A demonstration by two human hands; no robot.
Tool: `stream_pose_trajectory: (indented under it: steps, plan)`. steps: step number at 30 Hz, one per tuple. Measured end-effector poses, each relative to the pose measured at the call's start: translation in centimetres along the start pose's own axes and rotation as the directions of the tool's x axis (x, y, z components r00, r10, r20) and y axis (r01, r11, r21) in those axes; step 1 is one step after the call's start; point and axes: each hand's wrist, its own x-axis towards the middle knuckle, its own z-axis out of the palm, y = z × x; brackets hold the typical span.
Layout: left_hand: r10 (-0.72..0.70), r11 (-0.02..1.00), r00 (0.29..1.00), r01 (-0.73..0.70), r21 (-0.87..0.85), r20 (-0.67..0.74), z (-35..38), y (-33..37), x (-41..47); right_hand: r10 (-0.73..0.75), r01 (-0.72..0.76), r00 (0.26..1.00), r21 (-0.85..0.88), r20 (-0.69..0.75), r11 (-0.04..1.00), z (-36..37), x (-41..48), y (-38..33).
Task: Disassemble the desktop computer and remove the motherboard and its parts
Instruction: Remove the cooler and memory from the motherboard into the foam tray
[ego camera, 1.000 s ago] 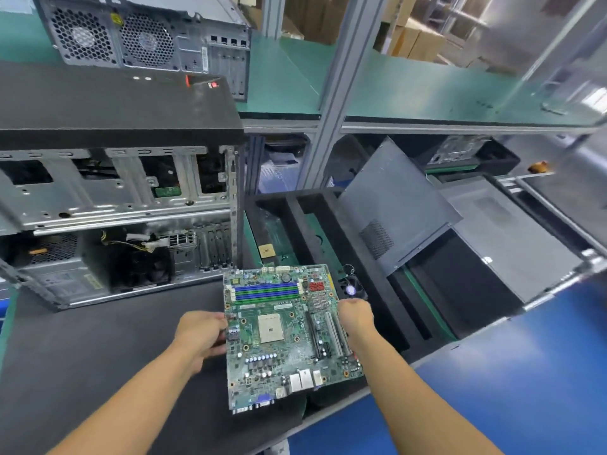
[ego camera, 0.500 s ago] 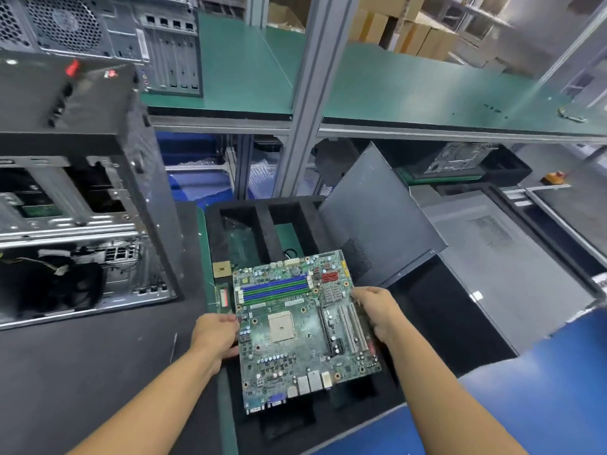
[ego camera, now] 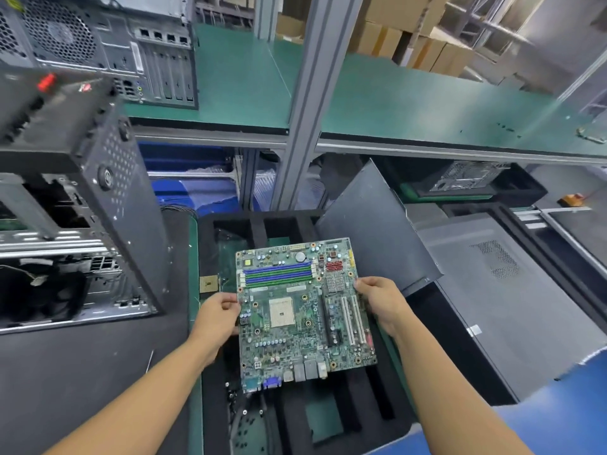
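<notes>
Holding mobo [ego camera: 303, 310] by side edges, left hand [ego camera: 218, 311] & right hand [ego camera: 381, 302] fingers pinching it; shifted over tray [ego camera: 262, 214] since 1s ago.

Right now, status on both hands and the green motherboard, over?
Left hand and right hand grip green motherboard by opposite edges. Held over black foam slotted tray. Grey metal panel leans over tray's far-right corner.
</notes>
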Motion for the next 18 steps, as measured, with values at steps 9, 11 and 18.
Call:
stream_pose_trajectory:
  steps: [9, 11, 18]
  plan:
    - [-0.194, 0.964, 0.981, 0.194, -0.182, 0.017, 0.7, 1.5, 1.8, -0.096, 0.077, 0.986, -0.140, -0.133, 0.987, 0.9, 0.1, -4.2]
    - [-0.214, 0.936, 0.974, 0.225, -0.271, 0.069, 1.5, 2.6, 2.3, -0.156, 0.119, 0.974, -0.212, -0.166, 0.970, 0.3, -0.5, -6.5]
    - [-0.087, 0.915, 0.966, 0.174, -0.365, 0.243, 2.8, 5.1, 4.2, -0.462, 0.255, 0.853, -0.577, -0.245, 0.776, -0.5, -3.6, -14.4]
